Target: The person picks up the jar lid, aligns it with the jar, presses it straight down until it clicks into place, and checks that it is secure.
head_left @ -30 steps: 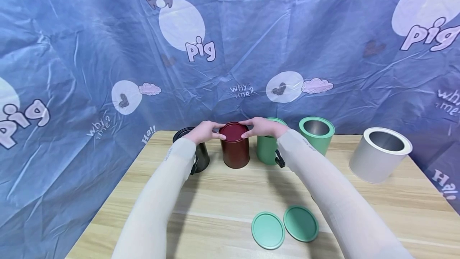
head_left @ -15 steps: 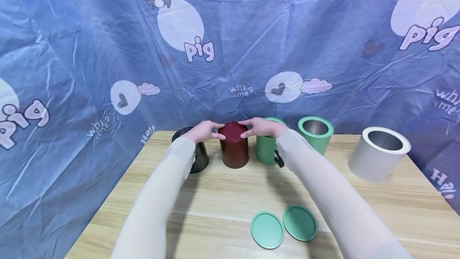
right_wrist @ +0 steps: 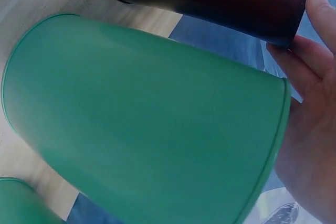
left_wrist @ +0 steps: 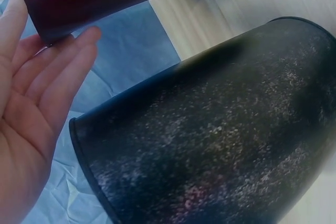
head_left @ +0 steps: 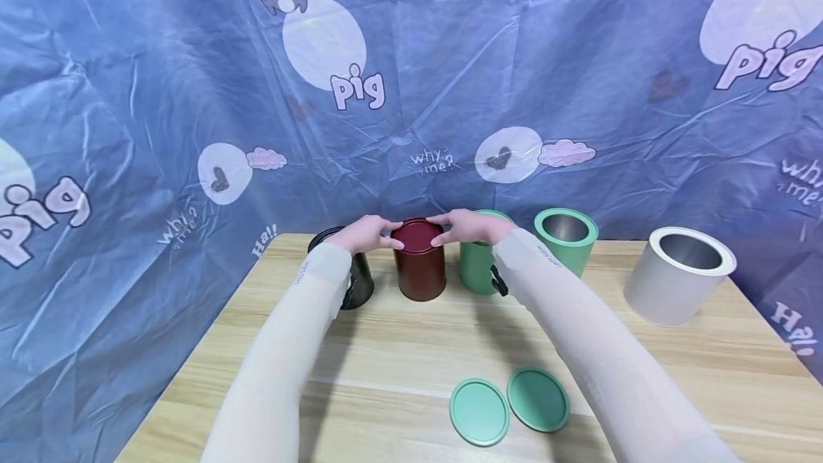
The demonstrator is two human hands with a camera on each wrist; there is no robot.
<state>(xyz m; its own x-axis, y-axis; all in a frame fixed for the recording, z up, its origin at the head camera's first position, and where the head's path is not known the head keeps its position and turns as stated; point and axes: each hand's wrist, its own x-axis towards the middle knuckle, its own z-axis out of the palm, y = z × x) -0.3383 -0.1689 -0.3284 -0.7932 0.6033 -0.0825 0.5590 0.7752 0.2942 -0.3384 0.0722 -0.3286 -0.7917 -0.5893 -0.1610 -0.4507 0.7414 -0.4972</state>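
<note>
A dark red can (head_left: 421, 281) stands upright at the back of the table, topped by a matching lid (head_left: 419, 236). My left hand (head_left: 366, 234) holds its rim from the left, and my right hand (head_left: 472, 227) does the same from the right. Both thumbs lie at the lid's front edge, with the index fingers reaching toward its back. In the left wrist view, fingertips (left_wrist: 89, 36) meet the rim beside a black can (left_wrist: 210, 129). A green can (right_wrist: 152, 119) fills much of the right wrist view, below the right hand's fingers at the red rim.
Farther right stand a second green can (head_left: 572, 257) and a wider white can (head_left: 662, 295), both without lids. Two green lids (head_left: 479, 411) lie side by side near the front of the wooden table (head_left: 386, 356). A blue printed curtain (head_left: 411, 127) hangs behind.
</note>
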